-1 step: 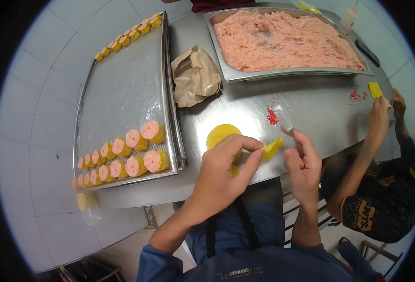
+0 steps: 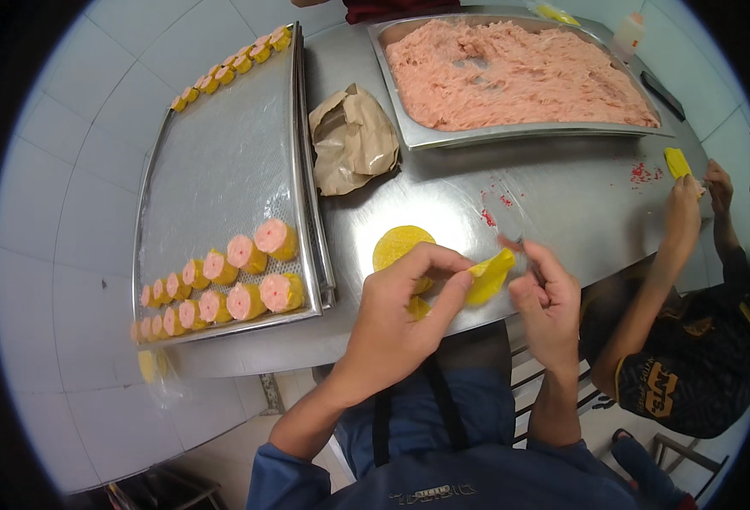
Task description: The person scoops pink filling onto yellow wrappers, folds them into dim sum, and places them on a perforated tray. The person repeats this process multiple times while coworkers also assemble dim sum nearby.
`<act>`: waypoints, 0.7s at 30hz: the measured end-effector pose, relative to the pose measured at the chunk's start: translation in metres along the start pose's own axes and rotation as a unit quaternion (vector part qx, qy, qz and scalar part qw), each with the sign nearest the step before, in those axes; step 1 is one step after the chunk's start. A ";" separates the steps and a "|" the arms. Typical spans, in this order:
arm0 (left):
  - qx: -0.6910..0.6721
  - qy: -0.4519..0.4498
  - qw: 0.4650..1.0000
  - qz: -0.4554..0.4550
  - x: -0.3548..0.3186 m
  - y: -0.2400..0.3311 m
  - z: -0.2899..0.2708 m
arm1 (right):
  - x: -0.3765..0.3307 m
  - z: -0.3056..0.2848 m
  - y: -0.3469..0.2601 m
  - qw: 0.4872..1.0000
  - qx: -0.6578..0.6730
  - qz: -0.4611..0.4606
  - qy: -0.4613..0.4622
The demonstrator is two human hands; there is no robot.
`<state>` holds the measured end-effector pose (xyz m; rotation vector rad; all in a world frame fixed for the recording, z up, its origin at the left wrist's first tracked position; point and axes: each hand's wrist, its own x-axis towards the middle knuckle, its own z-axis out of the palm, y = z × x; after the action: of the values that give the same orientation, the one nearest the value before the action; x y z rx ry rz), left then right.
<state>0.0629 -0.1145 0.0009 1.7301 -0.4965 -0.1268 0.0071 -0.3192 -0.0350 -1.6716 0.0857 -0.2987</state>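
My left hand [image 2: 409, 297] pinches the edge of a thin yellow dumpling wrapper [image 2: 491, 279], raised and slightly curled above the table's near edge. Just right of it, my right hand [image 2: 548, 297] is closed around a small metal utensil [image 2: 511, 244]. Its end points toward the wrapper's upper edge, and its exact shape is blurred. A flat stack of round yellow wrappers [image 2: 402, 244] lies behind my left hand, which partly covers it. Small red bits [image 2: 488, 218] are scattered on the steel beyond my right hand.
Rows of pink-filled yellow dumplings [image 2: 244, 255] stand on a mesh tray [image 2: 222, 161] at left. A crumpled brown paper bag [image 2: 354, 140] sits beside it. A deep steel pan [image 2: 511, 133] of pink filling occupies the back. At right, a co-worker's hands [image 2: 690, 189] hold a yellow wrapper.
The utensil has come from the red bits back toward me, to the wrapper. The red pile is smaller and more spread. The wrapper in my left hand is turned more open to view.
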 end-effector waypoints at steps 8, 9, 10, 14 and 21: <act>-0.185 0.025 0.979 -0.083 -0.016 0.008 -0.013 | 0.013 0.001 -0.036 0.989 -0.070 -0.018 -0.128; -0.190 0.041 0.977 -0.085 -0.017 0.004 -0.016 | 0.017 0.003 -0.041 0.989 -0.078 -0.036 -0.123; -0.214 0.057 0.972 -0.080 -0.018 0.001 -0.017 | 0.020 0.003 -0.047 0.986 -0.103 -0.048 -0.124; -0.391 0.054 0.911 -0.123 -0.029 -0.011 -0.018 | 0.040 0.012 -0.068 0.975 -0.164 -0.134 -0.066; -0.420 0.009 0.889 -0.183 -0.048 -0.023 -0.028 | 0.150 -0.017 -0.071 0.883 -0.404 -0.236 0.042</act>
<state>0.0353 -0.0674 -0.0235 0.9418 -0.0542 -0.5166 0.1388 -0.3613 0.0580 -2.5081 -0.1629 -0.7836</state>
